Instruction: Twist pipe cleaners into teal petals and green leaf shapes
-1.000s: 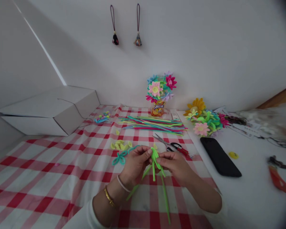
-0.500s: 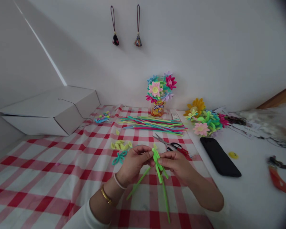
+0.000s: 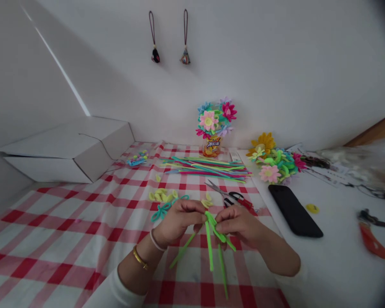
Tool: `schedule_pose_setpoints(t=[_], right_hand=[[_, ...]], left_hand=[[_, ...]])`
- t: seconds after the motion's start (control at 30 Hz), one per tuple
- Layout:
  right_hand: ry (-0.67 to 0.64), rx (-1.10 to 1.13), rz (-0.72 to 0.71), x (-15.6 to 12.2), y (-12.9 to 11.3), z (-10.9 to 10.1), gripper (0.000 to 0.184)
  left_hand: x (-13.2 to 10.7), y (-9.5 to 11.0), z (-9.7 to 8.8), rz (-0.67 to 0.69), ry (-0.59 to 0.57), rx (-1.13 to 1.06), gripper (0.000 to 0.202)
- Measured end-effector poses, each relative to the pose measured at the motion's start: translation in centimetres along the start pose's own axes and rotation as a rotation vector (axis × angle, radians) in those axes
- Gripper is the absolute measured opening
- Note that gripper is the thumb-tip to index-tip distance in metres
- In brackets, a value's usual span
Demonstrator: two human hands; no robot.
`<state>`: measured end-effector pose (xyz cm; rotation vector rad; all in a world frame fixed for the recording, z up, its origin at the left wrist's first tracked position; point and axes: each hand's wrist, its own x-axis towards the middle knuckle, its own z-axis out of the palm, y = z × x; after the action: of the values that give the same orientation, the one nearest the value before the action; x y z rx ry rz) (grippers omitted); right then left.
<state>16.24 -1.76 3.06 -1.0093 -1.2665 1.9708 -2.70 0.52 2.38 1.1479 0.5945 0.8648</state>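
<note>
Our left hand (image 3: 179, 220) and right hand (image 3: 239, 222) both pinch green pipe cleaners (image 3: 211, 239); stems twisted at top, ends loose; teal bow (image 3: 162, 211) finished left of them.

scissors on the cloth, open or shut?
Open. The scissors lie flat on the checked cloth, blades spread in a V away from the red handles.
</note>
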Motion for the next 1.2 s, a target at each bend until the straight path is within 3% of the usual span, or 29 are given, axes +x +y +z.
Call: schedule_pose_setpoints(t=[0.13,0.4,0.53,0.73,0.87,1.0,1.2], right_hand=[[0.033,0.075,-0.039,0.3,0.1,0.1,0.012],[0.17,-0.173,-0.166,0.6,-0.2,0.5,0.016],[0.152,-0.263,-0.191,0.8,0.1,0.4,0.02],[0.151,-0.335,-0.225,1.0,0.6,0.1,0.026],[0.151,-0.218,-0.159,0.9,0.7,0.5,0.026],[0.188,-0.106,-0.123,0.9,0.5,1.0,0.029],[0.228,-0.187,-0.176,0.7,0.2,0.7,0.028]], left_hand=[[0.2,-0.1,0.7,-0.005,0.075,-0.069,0.014],[0.3,-0.1,1.2,-0.13,0.161,-0.112,0.027],[0.4,-0.6,1.5,-0.091,0.179,-0.082,0.026],[0.7,-0.6,1.4,-0.034,0.313,-0.108,0.023],[0.8,-0.3,1.3,-0.012,0.383,-0.126,0.024],[0.8,-0.3,1.5,0.016,0.404,-0.142,0.022],[0.6,-0.3,1.3,-0.007,0.338,-0.187,0.026]])
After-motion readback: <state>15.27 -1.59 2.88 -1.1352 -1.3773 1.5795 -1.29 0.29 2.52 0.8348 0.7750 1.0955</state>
